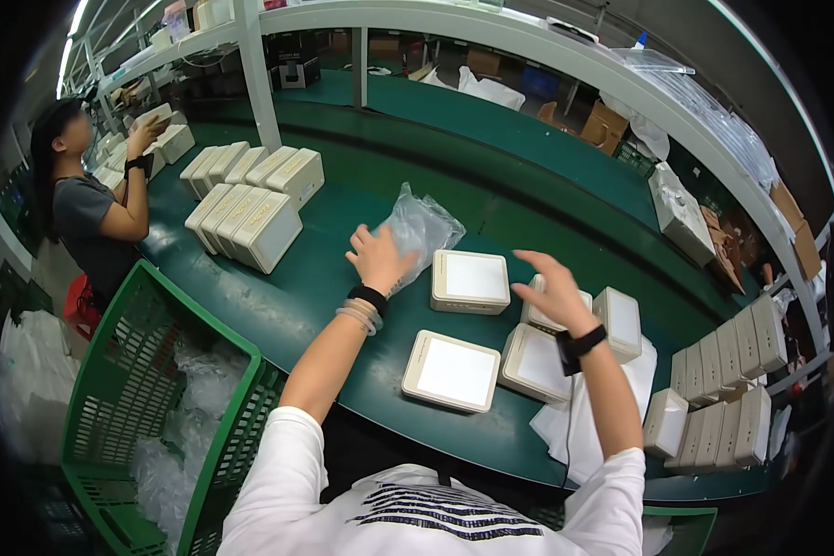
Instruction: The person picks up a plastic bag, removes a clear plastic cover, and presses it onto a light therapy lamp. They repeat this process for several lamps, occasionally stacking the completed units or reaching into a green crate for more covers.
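My left hand (377, 261) is over the green work surface with its fingers spread. A crumpled clear plastic bag (422, 227) lies right beside it; whether they touch I cannot tell. My right hand (558, 295) is open, thumb and fingers apart, above a cream device partly hidden behind it. Between the hands sits a cream rectangular device (471, 278) with a white panel on top. A similar device (452, 371) lies nearer to me. Two more, one device (536, 360) below my right wrist and another device (618, 322) to its right, are close by.
Rows of cream devices (250, 222) stand at the left and more stacked devices (727, 352) at the right. A green crate (236, 435) of clear bags is at my left. White sheeting (584, 426) lies under my right arm. A co-worker (93, 195) holds a device at far left.
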`<state>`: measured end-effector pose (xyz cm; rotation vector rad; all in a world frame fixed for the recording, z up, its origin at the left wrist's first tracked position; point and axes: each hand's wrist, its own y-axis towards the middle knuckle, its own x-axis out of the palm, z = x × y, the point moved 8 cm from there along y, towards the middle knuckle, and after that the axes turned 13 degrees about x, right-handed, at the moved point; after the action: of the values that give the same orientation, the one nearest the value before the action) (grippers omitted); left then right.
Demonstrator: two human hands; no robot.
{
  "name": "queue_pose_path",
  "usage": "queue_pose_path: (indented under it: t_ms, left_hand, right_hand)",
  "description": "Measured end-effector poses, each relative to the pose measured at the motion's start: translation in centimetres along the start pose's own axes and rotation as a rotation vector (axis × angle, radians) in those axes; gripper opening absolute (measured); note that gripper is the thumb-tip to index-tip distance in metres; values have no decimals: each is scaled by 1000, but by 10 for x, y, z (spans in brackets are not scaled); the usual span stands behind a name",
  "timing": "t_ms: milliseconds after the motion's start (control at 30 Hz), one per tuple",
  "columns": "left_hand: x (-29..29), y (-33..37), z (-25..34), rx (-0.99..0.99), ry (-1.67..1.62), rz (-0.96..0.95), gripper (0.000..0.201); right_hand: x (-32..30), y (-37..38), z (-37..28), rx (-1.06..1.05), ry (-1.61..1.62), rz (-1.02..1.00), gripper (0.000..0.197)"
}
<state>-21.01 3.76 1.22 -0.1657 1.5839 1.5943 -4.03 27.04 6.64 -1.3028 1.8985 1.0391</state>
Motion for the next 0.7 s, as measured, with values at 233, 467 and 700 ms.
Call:
queue_pose_path:
  t_ms: [233,467,700]
  left_hand:
    - [6,47,-16,74,-656,-130,21]
    - [-79,97,37,136,-963,-180,16]
    - [-101,14,4,-618,-1700,-20,45]
  right_hand:
    - [41,35,-68,-36,-195,175,73]
    - [55,73,-96,-163,172,220,82]
    - [20,45,-99,282,1199,-149,56]
